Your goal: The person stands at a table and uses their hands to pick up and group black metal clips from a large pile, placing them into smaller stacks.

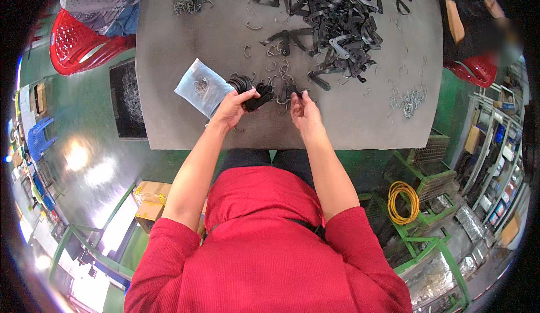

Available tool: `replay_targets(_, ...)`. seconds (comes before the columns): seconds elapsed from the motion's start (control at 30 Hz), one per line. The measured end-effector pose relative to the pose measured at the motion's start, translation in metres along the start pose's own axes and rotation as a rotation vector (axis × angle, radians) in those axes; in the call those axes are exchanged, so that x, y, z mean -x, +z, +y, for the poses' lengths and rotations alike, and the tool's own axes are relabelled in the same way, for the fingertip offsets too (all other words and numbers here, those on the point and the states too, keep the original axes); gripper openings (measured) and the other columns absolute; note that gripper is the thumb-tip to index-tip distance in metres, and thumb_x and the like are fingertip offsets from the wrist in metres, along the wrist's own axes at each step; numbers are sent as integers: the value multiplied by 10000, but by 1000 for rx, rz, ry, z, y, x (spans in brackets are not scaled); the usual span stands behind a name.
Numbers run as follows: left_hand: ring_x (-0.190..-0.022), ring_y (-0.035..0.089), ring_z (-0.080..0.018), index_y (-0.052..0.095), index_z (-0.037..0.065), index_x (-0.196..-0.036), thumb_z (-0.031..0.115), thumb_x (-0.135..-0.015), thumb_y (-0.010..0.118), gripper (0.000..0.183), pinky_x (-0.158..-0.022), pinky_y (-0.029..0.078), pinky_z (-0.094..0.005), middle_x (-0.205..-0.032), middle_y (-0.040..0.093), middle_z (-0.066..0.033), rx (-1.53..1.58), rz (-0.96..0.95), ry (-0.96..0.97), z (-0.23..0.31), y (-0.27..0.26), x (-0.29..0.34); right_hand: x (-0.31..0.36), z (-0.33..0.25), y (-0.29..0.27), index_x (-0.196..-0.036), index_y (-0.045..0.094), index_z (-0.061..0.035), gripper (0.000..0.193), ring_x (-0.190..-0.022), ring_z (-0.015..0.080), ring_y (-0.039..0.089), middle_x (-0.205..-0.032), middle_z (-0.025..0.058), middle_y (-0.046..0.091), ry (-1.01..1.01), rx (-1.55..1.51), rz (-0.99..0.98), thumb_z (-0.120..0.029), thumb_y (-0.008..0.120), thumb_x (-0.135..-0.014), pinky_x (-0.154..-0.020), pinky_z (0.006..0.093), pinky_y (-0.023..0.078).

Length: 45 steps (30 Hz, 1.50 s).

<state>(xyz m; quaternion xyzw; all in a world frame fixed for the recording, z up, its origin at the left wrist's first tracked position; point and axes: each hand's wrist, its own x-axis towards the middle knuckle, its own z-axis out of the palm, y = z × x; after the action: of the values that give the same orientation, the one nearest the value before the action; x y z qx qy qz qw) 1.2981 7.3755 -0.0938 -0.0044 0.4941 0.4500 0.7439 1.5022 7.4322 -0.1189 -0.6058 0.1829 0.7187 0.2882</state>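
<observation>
My left hand (229, 109) is closed round a bunch of black bent strip parts (260, 97), thumb on top. Just left of it lies a pale blue flat packet (198, 91) with a few small wire hooks on it. My right hand (305, 113) is at the near middle of the table, palm partly up and fingers curled. Something dark shows at its fingertips, too small to make out. Between and beyond my hands lie scattered metal wire hooks (284, 68). A large heap of black angular brackets (343, 23) spreads over the far middle.
The grey table (191, 124) holds more wire hooks in a pile at far left (194, 1) and another at right (409, 102). People sit on red chairs at the left (84, 48) and right. A dark mesh tray (126, 99) stands beside the table's left edge.
</observation>
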Motion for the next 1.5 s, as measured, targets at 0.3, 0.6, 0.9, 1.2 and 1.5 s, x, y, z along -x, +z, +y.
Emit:
replay_targets(0.3, -835, 541, -123, 546, 67, -961, 177, -804, 575, 194, -774, 419, -281, -857, 580, -13, -109, 41, 168, 16, 5, -2, 40, -47, 25, -850, 511, -32, 253, -516, 114, 548, -710, 67, 583, -498, 645, -95, -285, 499, -857, -403, 198, 392)
replay_targets(0.6, -803, 543, -87, 586, 49, -920, 312, -843, 522, 281, -745, 412, -245, -871, 592, -4, -320, -130, -49, 14, 31, -21, 50, -3, 79, -861, 540, 2, 262, -442, 96, 497, -628, 46, 561, -668, 1243, -296, -258, 521, -829, -376, 219, 351)
replay_targets(0.9, -792, 514, -85, 558, 71, -963, 229, -818, 572, 216, -688, 431, -264, -793, 568, 13, -176, -76, 4, 27, -4, -6, 3, 1, 151, -831, 593, -96, 176, -766, 268, 580, -757, 79, 585, -1523, 1596, 12, -235, 612, -725, -681, 385, 446)
replay_targets(1.2, -856, 530, -121, 571, 54, -974, 187, -794, 599, 226, -750, 445, -303, -846, 577, -15, -17, 37, 147, 66, -35, -4, 21, -75, 149, -849, 606, 13, 121, -597, 112, 589, -702, 58, 604, -823, 939, -359, -87, 563, -796, -493, 210, 461)
replay_targets(1.5, -820, 539, -89, 576, 49, -983, 239, -778, 622, 283, -736, 409, -234, -870, 595, -12, -247, -46, 93, 80, 1, -23, 33, -82, 122, -928, 582, -23, 137, -575, 60, 533, -780, 19, 588, -215, 805, -614, -108, 549, -826, -500, 151, 455)
